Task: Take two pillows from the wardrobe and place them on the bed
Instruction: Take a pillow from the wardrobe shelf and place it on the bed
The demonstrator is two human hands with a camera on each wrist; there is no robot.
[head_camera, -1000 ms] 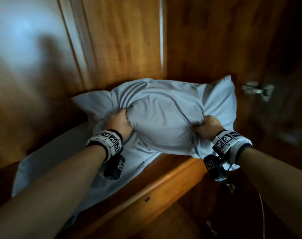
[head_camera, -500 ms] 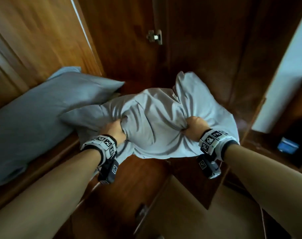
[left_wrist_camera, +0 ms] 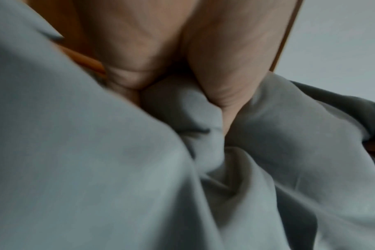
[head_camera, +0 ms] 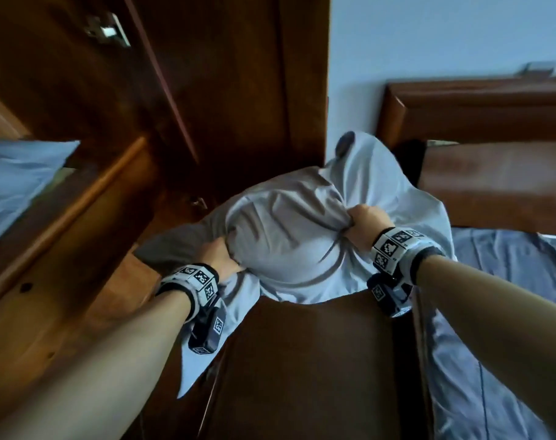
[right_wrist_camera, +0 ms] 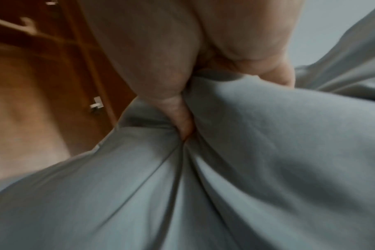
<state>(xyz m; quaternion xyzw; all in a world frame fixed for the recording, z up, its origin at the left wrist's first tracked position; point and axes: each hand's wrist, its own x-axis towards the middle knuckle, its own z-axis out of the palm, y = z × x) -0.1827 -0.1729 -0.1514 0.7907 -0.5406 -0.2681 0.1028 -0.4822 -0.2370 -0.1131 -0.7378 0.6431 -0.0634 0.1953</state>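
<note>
Two pillows showing: second pillow (head_camera: 19, 182) lying on the wardrobe shelf (head_camera: 80, 198) at far left. Left hand (head_camera: 221, 260) bunching cover fabric of the carried pillow (head_camera: 286, 236), held in the air between wardrobe and bed (head_camera: 508, 328); right hand (head_camera: 364, 223) likewise bunching cloth. Risking loose cover slipping off the filling, trailing edge snagging the footboard (head_camera: 302, 360).

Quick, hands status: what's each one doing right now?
Left hand: closed, gripping the pillow by a bunch of its cover.
Right hand: closed, gripping the same pillow on its other side.
</note>
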